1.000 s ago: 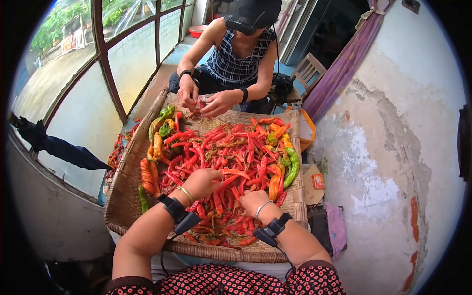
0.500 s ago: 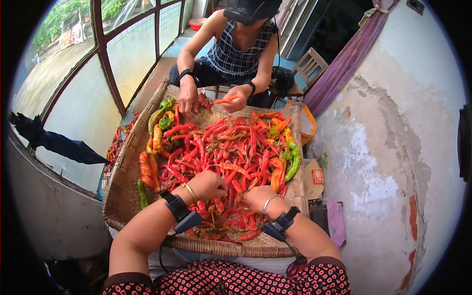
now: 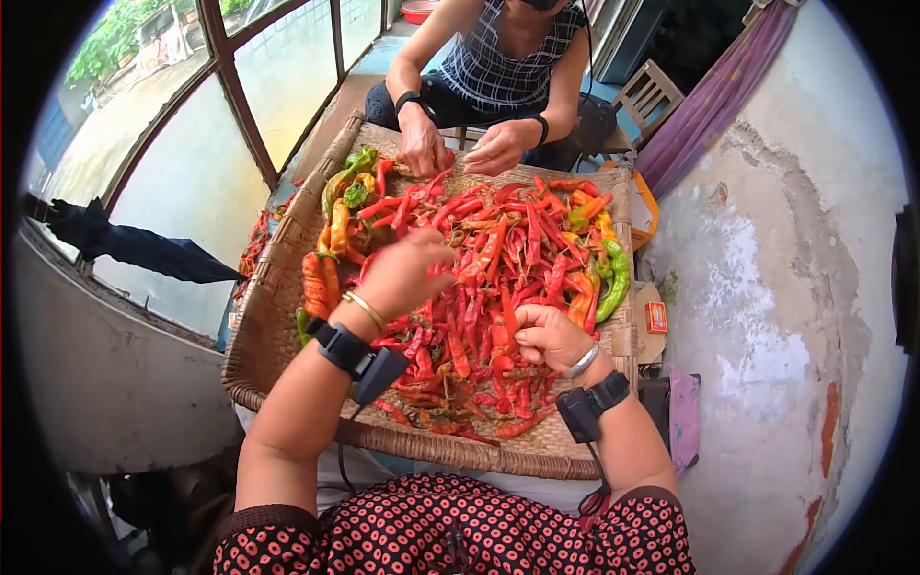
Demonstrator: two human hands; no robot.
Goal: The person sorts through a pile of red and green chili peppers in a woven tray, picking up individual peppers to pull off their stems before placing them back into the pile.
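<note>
A wide woven basket tray [image 3: 287, 278] holds a heap of red chili peppers [image 3: 470, 297]. Over the left part of the heap is my left hand [image 3: 407, 273], its fingers stretched forward and apart with nothing seen in them. My right hand [image 3: 554, 335], on the right side of the heap, pinches a red chili pepper [image 3: 509, 309] between thumb and fingers. Orange and yellow peppers [image 3: 339, 225] lie along the tray's left side. A long green pepper [image 3: 616, 280] rests against its right side.
Across the tray sits another person [image 3: 508, 67], both hands low over the far edge of the heap. A folded dark umbrella [image 3: 158, 251] hangs by the windows at left. To the right are a small red box [image 3: 655, 317], a wooden chair [image 3: 649, 99] and a worn wall [image 3: 757, 316].
My left hand has moved forward over the heap and its fingers have opened out. My right hand has risen with a chili pepper. The other person's orange-red pepper no longer shows in their hand.
</note>
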